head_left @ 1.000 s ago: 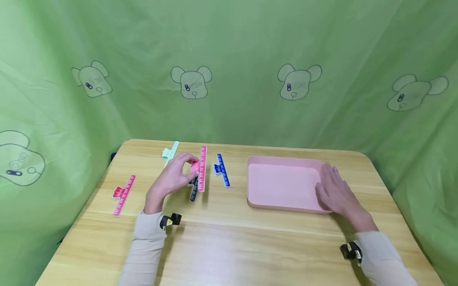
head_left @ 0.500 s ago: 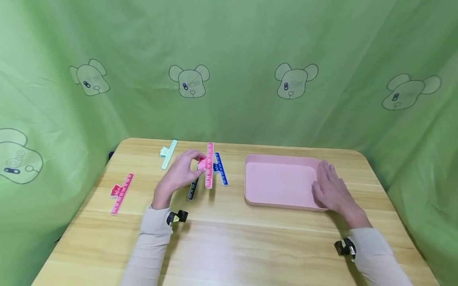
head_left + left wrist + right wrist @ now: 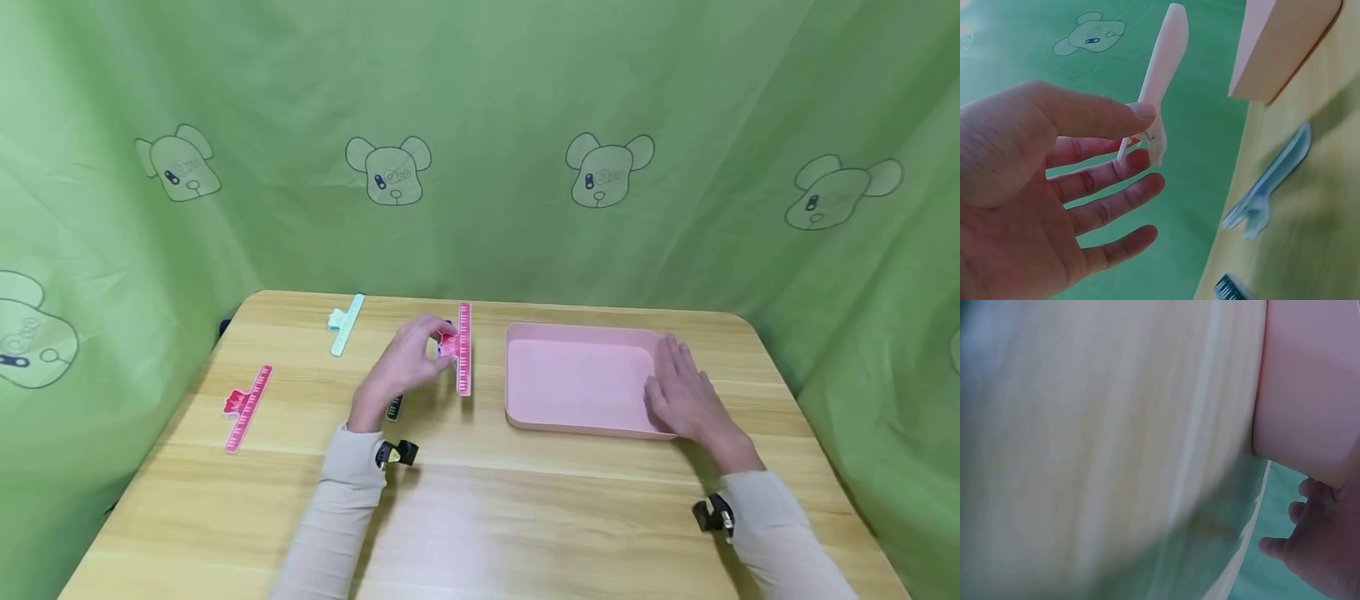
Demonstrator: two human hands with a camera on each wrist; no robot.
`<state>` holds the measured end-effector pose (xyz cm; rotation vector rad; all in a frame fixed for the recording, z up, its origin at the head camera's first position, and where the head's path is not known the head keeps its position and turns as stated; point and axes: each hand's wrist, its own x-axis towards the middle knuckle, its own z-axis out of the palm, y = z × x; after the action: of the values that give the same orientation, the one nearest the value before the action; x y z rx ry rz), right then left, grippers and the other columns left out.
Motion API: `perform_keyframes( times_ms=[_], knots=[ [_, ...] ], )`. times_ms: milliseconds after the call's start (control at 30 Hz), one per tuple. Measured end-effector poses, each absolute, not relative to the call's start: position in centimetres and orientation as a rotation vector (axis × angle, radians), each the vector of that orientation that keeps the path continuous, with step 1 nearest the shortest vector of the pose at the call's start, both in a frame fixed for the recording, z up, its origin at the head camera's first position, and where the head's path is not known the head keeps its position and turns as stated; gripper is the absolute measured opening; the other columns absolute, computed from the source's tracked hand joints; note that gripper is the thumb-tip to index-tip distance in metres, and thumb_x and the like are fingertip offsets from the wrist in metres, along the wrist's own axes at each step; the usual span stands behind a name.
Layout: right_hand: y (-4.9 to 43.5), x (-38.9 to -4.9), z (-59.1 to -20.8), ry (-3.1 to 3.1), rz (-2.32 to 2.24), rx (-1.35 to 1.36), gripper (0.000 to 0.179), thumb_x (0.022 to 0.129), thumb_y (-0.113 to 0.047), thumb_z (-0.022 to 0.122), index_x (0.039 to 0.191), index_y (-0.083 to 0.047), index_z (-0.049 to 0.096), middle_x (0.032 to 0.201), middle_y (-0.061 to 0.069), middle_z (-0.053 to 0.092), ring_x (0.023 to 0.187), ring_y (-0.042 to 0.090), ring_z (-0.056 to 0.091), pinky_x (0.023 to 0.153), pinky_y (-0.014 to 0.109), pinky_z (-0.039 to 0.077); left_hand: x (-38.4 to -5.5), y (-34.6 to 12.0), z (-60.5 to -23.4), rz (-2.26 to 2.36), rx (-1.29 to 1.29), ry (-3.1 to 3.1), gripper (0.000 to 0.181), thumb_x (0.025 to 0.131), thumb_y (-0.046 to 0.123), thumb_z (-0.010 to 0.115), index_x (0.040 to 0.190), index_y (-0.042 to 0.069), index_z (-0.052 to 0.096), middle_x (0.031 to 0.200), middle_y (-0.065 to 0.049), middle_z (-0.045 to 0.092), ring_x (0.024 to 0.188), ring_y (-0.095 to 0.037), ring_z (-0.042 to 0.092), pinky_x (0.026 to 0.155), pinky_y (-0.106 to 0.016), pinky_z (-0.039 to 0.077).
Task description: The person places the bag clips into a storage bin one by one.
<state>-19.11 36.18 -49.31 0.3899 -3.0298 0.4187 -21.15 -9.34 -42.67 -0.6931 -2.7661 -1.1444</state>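
Pink, the raised clip [image 3: 464,350] points to 12 o'clock in the head view; the left hand [image 3: 405,364] pinches its handle, and the tray [image 3: 581,375] lies at its 3 o'clock. The right hand [image 3: 692,400], with fingers extended, touches the tray's 3 o'clock end, which should steady it.

In the left wrist view, the two lower fingers are loose. A light pinch seems best, because hard squeezing may open the clip. At 4 o'clock below lies the blue clip [image 3: 1272,184], so any sideways move should be high enough.

In the right wrist view, I cannot tell how firmly the right hand presses.
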Motion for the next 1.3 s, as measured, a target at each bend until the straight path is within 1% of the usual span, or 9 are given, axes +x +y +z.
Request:
perform_keyframes(
  times_ms=[200,267,433,533,667,767,900,1100,1300],
  knots=[
    [36.1,-19.2,-49.4,-3.036,0.411,0.382,0.064,0.101,-0.030,0.025,0.148,0.003,-0.003,0.155,0.023,-0.007,0.139,0.046,0.000,0.097,0.075,0.015,-21.3,-8.3,-43.3,-1.167,-0.702,-2.782,0.040,0.077,0.010,0.076,0.114,0.007,0.061,0.102,-0.002,0.057,0.098,-0.024,0.057,0.086,-0.038,0.051],
    [36.2,-19.2,-49.4,-3.042,0.409,0.377,0.064,0.101,-0.031,0.025,0.148,0.003,-0.003,0.155,0.021,-0.009,0.139,0.046,0.000,0.098,0.075,0.014,-21.3,-8.0,-43.4,-1.176,-0.704,-2.784,0.041,0.077,0.010,0.076,0.115,0.007,0.061,0.103,-0.002,0.058,0.097,-0.023,0.057,0.087,-0.040,0.051],
    [36.2,-19.2,-49.4,-3.044,0.408,0.378,0.065,0.101,-0.031,0.025,0.148,0.004,-0.004,0.154,0.023,-0.008,0.139,0.046,0.000,0.098,0.075,0.014,-21.3,-7.2,-43.5,-1.140,-0.692,-2.806,0.042,0.078,0.013,0.077,0.117,0.009,0.060,0.107,0.001,0.058,0.097,-0.016,0.056,0.087,-0.032,0.049],
    [36.2,-19.2,-49.4,-3.047,0.414,0.376,0.065,0.102,-0.032,0.024,0.148,0.004,-0.004,0.154,0.025,-0.006,0.139,0.046,-0.001,0.098,0.074,0.014,-21.5,-6.6,-43.7,-1.129,-0.698,-2.807,0.042,0.079,0.013,0.076,0.117,0.010,0.060,0.108,0.001,0.058,0.098,-0.016,0.056,0.086,-0.029,0.048],
    [36.2,-19.1,-49.2,-3.052,0.425,0.369,0.065,0.102,-0.033,0.022,0.148,0.004,-0.004,0.154,0.024,-0.007,0.140,0.045,-0.001,0.099,0.074,0.013,-21.6,-5.6,-44.0,-1.168,-0.729,-2.784,0.041,0.079,0.011,0.075,0.117,0.008,0.060,0.108,-0.001,0.059,0.101,-0.021,0.057,0.086,-0.031,0.049],
    [36.1,-19.1,-49.2,-3.057,0.425,0.364,0.064,0.102,-0.033,0.022,0.148,0.004,-0.004,0.155,0.023,-0.008,0.140,0.045,-0.002,0.100,0.073,0.013,-21.7,-4.9,-44.2,-1.188,-0.738,-2.779,0.041,0.079,0.010,0.076,0.116,0.009,0.060,0.108,0.000,0.059,0.102,-0.021,0.057,0.087,-0.032,0.049],
    [36.2,-18.9,-49.2,-3.056,0.417,0.357,0.064,0.102,-0.033,0.022,0.148,0.004,-0.004,0.155,0.022,-0.008,0.140,0.045,-0.001,0.100,0.073,0.013,-21.8,-3.9,-44.3,-1.170,-0.736,-2.795,0.041,0.079,0.012,0.076,0.116,0.010,0.061,0.109,0.001,0.059,0.103,-0.020,0.056,0.089,-0.030,0.047],
    [36.2,-18.9,-49.2,-3.056,0.398,0.360,0.065,0.102,-0.033,0.024,0.148,0.004,-0.004,0.155,0.018,-0.013,0.140,0.043,-0.003,0.101,0.073,0.014,-22.0,-2.6,-44.6,-1.144,-0.749,-2.813,0.042,0.081,0.018,0.075,0.120,0.010,0.059,0.115,-0.002,0.058,0.104,-0.021,0.057,0.089,-0.030,0.048],
    [36.1,-18.9,-49.1,-3.058,0.415,0.353,0.066,0.101,-0.032,0.026,0.148,0.004,-0.004,0.155,0.020,-0.010,0.140,0.043,-0.001,0.101,0.072,0.014,-21.9,-1.4,-45.0,-1.140,-0.747,-2.849,0.044,0.081,0.019,0.074,0.121,0.009,0.059,0.113,-0.002,0.057,0.105,-0.024,0.057,0.088,-0.030,0.049]
  ],
)
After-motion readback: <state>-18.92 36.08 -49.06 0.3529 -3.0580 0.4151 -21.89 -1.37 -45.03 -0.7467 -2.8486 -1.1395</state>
